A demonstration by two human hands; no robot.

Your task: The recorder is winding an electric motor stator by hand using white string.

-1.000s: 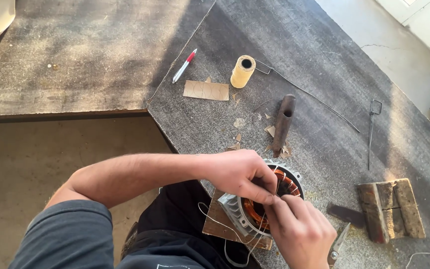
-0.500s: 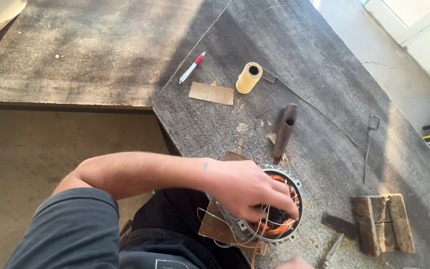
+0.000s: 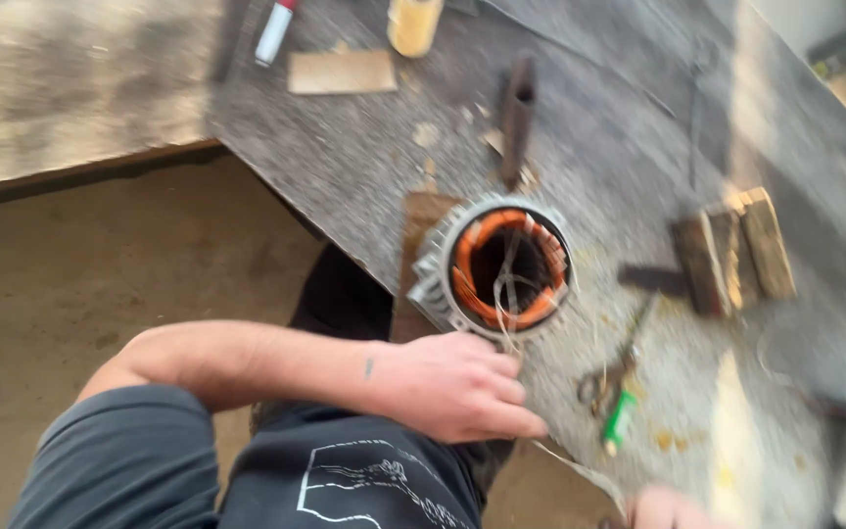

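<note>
A motor stator point(image 3: 506, 264) with orange copper windings in a ribbed grey housing lies at the near edge of the dark workbench point(image 3: 364, 167). My left hand point(image 3: 452, 387) is just below it, fingers closed, pinching a thin pale thread point(image 3: 507, 304) that runs up into the stator's bore. A pale strip point(image 3: 580, 470) leads from under this hand toward my right hand point(image 3: 668, 509). Only a sliver of the right hand shows at the bottom edge, so its grip is hidden.
Scissors with a green handle point(image 3: 611, 397) lie right of the stator, with wooden blocks point(image 3: 736, 245) and a dark wedge point(image 3: 653, 279) beyond. Farther back are a dark tube point(image 3: 518, 113), a cardboard piece point(image 3: 342, 71), a yellow spool point(image 3: 413, 22) and a marker point(image 3: 274, 27).
My left hand has come off the stator's top and drawn back below it with the thread. My right hand has dropped to the frame's bottom edge. The view has shifted closer.
</note>
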